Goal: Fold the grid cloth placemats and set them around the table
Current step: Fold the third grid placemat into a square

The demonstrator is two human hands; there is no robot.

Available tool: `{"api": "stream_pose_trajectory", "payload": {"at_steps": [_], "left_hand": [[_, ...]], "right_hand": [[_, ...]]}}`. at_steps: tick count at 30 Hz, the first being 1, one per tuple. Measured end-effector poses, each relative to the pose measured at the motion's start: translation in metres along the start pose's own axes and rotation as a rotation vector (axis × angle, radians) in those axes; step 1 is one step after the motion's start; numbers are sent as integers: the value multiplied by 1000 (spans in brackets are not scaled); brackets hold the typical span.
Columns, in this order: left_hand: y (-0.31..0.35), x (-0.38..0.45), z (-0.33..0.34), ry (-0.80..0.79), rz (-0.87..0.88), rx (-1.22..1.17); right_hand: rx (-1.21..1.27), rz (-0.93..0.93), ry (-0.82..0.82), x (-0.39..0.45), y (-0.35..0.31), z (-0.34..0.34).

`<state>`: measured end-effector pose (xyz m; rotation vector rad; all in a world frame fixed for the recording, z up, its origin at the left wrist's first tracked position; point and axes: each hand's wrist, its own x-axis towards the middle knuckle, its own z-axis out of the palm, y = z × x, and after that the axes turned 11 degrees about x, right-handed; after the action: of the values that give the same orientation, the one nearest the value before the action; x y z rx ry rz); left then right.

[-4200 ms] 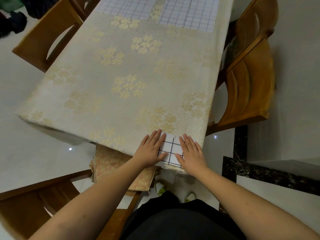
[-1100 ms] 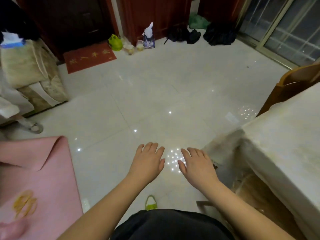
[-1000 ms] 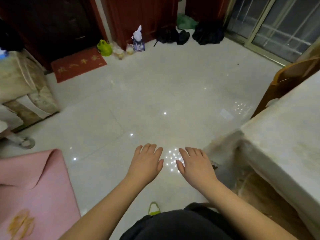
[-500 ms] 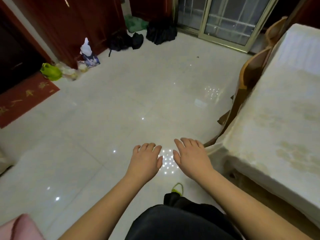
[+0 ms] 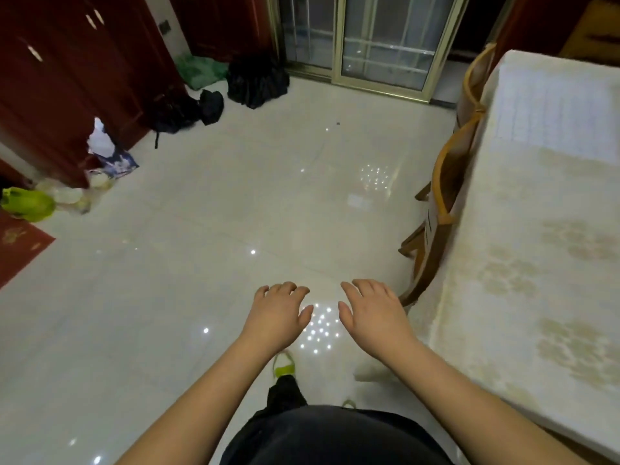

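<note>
Two bare forearms stretched forward over the floor (image 5: 201, 263), left hand (image 5: 278, 313) and right hand (image 5: 372, 313) palms down, fingers loosely spread, gripping nothing, bench (image 5: 536, 263) alongside the right arm, grid placemat (image 5: 553, 119) at its far end

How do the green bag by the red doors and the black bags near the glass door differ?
The green bag is bright lime; the black bags are dark and dull. The green bag lies beside pale bags at the left edge of the view, next to a red mat; the black bags are heaped farther off, by the sliding door. The green bag looks smaller than the black heap. Both sit on the tiled floor.
</note>
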<state>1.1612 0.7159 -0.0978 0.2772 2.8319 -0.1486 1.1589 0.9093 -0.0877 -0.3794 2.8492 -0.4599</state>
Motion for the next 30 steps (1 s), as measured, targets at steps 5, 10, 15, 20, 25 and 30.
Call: {"api": "stream_pose_trajectory", "payload": {"at_steps": [5,10,15,20,25,30], "left_hand": [[-41,79,-15,20,110,-1],[-78,156,-42,33,257,7],[-109,222,-73,53,370,61],[-93,279,-94,90,441,86],[-62,333,-106,108,491,123],[-45,406,-133,107,505,175]], "right_hand": [[-7,100,4,64,10,-12],[13,213,14,126,-1,-28],[41,285,40,168,-4,-39],[18,413,116,206,8,-52],[42,462,167,255,44,-67],[58,461,142,315,98,-96]]}}
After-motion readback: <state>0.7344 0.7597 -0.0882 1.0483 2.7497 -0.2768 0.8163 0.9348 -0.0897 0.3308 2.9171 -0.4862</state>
